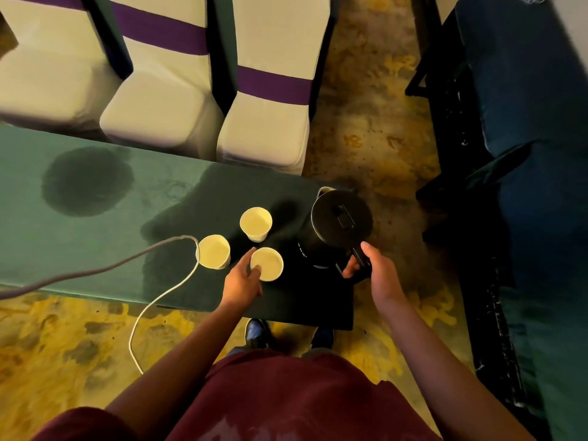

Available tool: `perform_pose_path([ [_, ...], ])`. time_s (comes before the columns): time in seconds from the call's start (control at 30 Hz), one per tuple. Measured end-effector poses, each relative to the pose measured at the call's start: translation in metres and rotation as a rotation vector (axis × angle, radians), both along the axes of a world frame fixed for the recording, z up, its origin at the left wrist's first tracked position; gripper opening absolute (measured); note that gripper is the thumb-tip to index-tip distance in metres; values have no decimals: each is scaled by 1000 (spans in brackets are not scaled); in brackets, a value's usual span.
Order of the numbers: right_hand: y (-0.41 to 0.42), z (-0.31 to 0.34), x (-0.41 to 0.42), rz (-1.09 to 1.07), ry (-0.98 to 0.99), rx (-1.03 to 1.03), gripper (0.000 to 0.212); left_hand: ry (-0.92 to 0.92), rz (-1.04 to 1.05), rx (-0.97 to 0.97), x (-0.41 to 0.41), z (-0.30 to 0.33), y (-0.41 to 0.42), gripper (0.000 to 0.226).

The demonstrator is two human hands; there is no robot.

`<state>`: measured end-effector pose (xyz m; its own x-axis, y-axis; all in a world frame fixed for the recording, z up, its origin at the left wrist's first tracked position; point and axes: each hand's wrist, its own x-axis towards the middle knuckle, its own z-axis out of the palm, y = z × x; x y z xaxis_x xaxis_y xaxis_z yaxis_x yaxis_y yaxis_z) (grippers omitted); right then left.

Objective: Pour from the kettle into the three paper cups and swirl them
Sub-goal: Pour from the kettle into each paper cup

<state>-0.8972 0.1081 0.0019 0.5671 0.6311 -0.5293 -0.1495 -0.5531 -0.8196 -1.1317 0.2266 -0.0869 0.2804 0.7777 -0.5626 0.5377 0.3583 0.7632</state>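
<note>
1. Kettle (pixel 341 222): black, lid closed, upright at the table's (pixel 95 237) right end.
2. Right hand (pixel 378 268): fingers curled round the kettle's handle (pixel 361 259) (at 5 o'clock of the lid).
3. Three paper cups (pixel 256 223), upright, clustered at the kettle's 9 o'clock.
4. Left hand (pixel 243 278): pinches the nearest cup (pixel 266 264) at its rim.
5. Cable (pixel 152 300): white, loops past the leftmost cup (pixel 213 251).
6. Wet patches darken the green cloth.
</note>
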Motion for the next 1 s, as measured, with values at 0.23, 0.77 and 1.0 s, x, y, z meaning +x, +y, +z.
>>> perform_pose_path([
  [0.23, 12, 13, 4, -78, -10, 39, 43, -61, 83, -100, 4, 8, -6, 41],
  [0.77, -53, 52, -15, 231, -92, -40, 44, -39, 87, -181, 1, 2, -14, 43],
  [1.0, -62, 57, -26, 322, -107, -47, 51, -65, 81, -154, -4, -1, -12, 43],
])
